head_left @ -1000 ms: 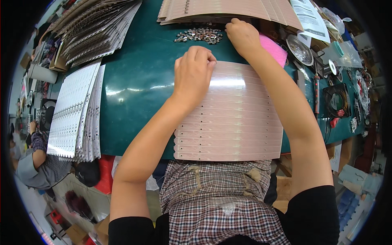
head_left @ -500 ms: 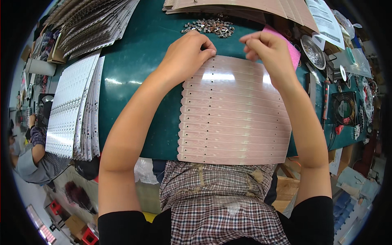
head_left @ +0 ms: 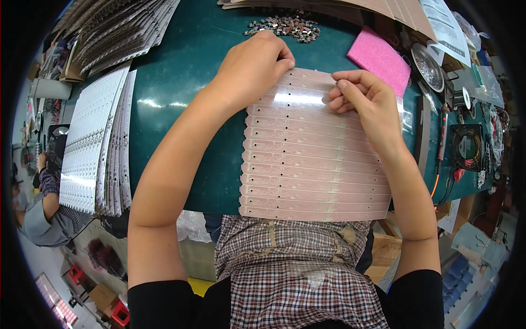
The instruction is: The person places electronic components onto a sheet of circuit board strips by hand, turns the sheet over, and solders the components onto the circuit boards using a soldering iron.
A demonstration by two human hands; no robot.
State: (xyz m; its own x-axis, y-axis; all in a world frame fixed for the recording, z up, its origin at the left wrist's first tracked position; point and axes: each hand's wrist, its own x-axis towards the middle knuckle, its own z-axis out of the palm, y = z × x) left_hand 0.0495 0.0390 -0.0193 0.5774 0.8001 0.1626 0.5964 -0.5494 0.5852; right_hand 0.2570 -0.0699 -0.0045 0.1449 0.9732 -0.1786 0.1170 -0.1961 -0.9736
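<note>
A pinkish-brown circuit board panel (head_left: 312, 164), scored into several long strips with small dark holes, lies at the near edge of the green table, tilted slightly. My left hand (head_left: 257, 66) is closed at its far left corner, thumb and fingers pinched on the edge. Above the panel's far right part is my right hand (head_left: 367, 101), its thumb and forefinger pressed together. Whatever may be between those fingertips is too small to make out. Just beyond the panel lies a loose pile of small metallic parts (head_left: 285, 26).
White strip panels (head_left: 90, 148) stand stacked at left, with a brown stack (head_left: 123, 35) behind. Tan panels (head_left: 350, 6) lie at the far edge. At right are a pink foam pad (head_left: 378, 57), a metal dish (head_left: 427, 66), a soldering iron (head_left: 442, 129) and a black fan (head_left: 466, 147).
My right hand has come down toward me, from beyond the panel's far edge to over its far right part. My left hand stays at the corner. The pink pad shows more fully.
</note>
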